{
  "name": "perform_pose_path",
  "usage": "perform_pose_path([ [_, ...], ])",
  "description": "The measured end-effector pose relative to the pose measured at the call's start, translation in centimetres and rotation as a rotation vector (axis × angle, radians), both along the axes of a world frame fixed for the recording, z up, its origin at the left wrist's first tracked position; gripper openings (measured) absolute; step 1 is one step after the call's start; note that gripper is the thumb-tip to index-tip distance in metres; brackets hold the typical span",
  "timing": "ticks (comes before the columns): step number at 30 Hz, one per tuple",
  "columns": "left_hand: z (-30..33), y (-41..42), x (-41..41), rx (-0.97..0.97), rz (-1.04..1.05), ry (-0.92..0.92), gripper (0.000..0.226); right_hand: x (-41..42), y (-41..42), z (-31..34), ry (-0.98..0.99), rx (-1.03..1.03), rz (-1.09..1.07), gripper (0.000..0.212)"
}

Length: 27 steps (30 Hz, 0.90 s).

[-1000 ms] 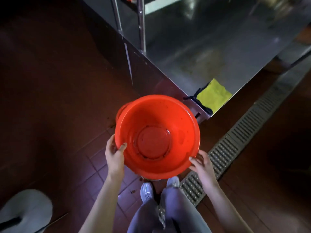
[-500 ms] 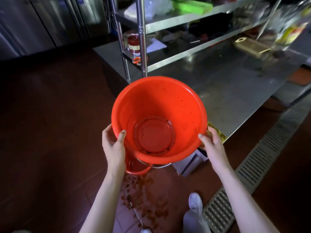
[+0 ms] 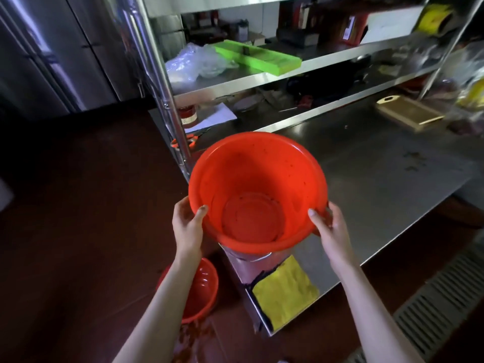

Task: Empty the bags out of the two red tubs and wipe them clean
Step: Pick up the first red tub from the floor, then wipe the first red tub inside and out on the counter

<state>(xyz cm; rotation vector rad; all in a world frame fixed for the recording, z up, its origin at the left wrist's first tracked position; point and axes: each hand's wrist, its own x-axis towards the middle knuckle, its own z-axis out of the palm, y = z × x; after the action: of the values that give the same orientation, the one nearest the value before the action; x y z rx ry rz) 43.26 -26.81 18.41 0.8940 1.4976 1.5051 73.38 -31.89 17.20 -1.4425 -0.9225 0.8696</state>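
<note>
**Red tub raised over the steel table corner**

Change since a second ago: the tub (image 3: 258, 191), then held low over the tiled floor near the person's shoes, is now up at the table's near corner, and the shelves have come into view behind it. Both hands keep the same hold on opposite sides of the rim.

- Steel table (image 3: 379, 184): wide bare top with a few dark specks to the right; a wooden board (image 3: 410, 113) at its far end.
- Steel shelf rack (image 3: 262, 79): a green tray (image 3: 258, 56) and crumpled clear plastic (image 3: 195, 64) on one shelf, papers and small clutter below.
- Dark red tiled floor (image 3: 78, 231), with a drain grate (image 3: 442, 302) at right.
- Tub: empty, tilted toward the camera, speckled inside.
- Second red tub (image 3: 203, 289): on the floor below the left arm.
- Yellow cloth (image 3: 285, 293): flat on the table's near corner.
- Left hand (image 3: 187, 224): thumb hooked over the rim, fingers beneath.
- Right hand (image 3: 331, 226): thumb over the rim, fingers under.
</note>
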Motion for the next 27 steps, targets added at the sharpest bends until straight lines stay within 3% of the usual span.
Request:
perform_pose_path([
  [8, -1.3, 4.6, 4.7, -0.091, 0.019, 0.112, 0.035, 4.9, 6.6, -3.0, 0.098, -0.039, 0.059, 0.046],
  [13, -1.5, 6.8, 4.0, -0.174, -0.031, 0.292, 0.056, 3.7, 6.3, -6.1, 0.201, -0.088, 0.007, 0.031],
  [16, -1.3, 7.1, 3.8, -0.203, -0.082, 0.418, 0.068, 2.5, 3.4, -10.6, -0.018, -0.230, -0.066, 0.035],
  [18, -1.5, 6.8, 3.7, -0.188, -0.091, 0.428, 0.068, 2.0, 2.0, -14.9, -0.308, -0.415, 0.064, 0.030],
  [21, -1.9, 6.3, 3.4, -0.158, -0.082, 0.400, 0.066, 1.4, 0.3, -19.7, -0.577, -0.752, 0.317, 0.061],
  [23, -2.2, 6.2, 3.2, -0.147, -0.069, 0.387, 0.064, 1.1, -0.8, -21.3, -0.772, -0.870, 0.419, 0.078],
  [25, -2.5, 6.2, 3.3, -0.117, -0.063, 0.399, 0.064, 0.9, -1.7, -21.5, -0.891, -0.907, 0.407, 0.078],
  [27, -2.5, 6.5, 3.5, -0.070, -0.060, 0.433, 0.064, 0.9, -1.9, -21.3, -0.916, -0.874, 0.365, 0.064],
])
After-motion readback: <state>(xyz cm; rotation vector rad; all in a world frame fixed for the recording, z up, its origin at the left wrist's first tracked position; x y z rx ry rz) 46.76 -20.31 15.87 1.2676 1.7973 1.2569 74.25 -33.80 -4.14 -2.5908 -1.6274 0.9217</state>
